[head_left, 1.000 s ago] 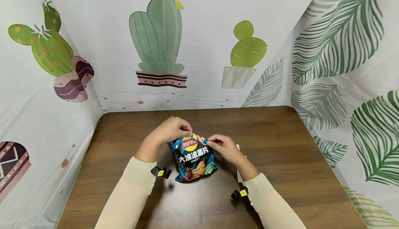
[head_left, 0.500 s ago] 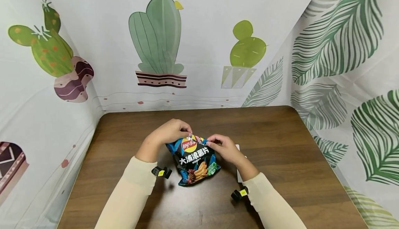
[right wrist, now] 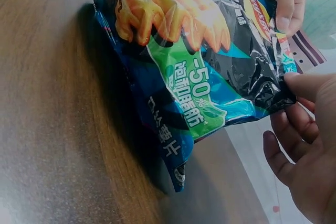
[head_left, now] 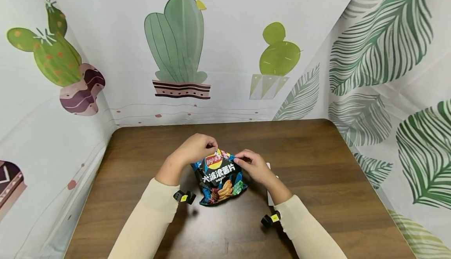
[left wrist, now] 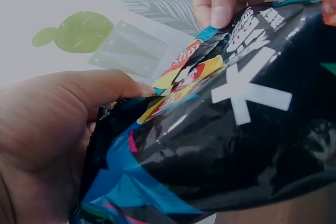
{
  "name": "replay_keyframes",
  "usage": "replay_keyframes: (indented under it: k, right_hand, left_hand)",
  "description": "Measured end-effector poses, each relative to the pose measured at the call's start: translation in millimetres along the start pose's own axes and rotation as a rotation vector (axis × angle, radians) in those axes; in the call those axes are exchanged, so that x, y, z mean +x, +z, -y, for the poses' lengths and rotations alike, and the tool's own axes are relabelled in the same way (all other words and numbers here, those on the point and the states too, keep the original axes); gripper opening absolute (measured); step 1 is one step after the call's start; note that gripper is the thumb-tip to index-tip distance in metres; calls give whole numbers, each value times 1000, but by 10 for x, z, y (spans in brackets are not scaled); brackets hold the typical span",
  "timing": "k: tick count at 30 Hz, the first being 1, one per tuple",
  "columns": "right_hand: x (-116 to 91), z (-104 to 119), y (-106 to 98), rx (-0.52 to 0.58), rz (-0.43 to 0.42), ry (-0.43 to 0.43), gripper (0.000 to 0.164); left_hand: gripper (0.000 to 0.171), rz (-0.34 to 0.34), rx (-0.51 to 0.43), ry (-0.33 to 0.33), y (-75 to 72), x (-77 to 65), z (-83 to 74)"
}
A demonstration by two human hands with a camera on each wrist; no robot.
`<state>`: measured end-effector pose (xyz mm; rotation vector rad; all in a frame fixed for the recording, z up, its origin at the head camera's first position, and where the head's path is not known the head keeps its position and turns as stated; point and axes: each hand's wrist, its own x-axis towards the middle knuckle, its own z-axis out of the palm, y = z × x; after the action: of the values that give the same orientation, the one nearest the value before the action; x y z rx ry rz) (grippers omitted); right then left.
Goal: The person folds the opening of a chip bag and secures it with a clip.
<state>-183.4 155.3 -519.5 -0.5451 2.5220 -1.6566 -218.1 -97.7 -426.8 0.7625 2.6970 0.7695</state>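
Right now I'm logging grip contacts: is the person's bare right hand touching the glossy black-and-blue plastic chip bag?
Touching. The right wrist view shows the right hand pinching the chip bag near a top corner.

The chip bag (head_left: 219,178), lower edge included, slightly higher in the head view than half a second ago

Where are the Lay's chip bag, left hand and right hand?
Lay's chip bag (head_left: 220,178): head view, middle of front.
Left hand (head_left: 193,148): head view, middle of hand.
Right hand (head_left: 256,167): head view, middle of hand.
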Motion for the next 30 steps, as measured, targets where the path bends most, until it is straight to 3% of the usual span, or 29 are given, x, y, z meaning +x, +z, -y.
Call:
replay_keyframes:
  k: [10, 24, 30]
  right_hand:
    - [5, 8, 0, -59, -19, -2, 12]
    - [-18, -66, 17, -5, -25, 35, 17]
    - [-59, 127, -18, 12, -2, 39, 18]
  left_hand:
    - [18, 3, 6, -7, -24, -3, -1]
    - [18, -6, 7, -3, -2, 5, -10]
    - [17, -8, 10, -6, 7, 6, -18]
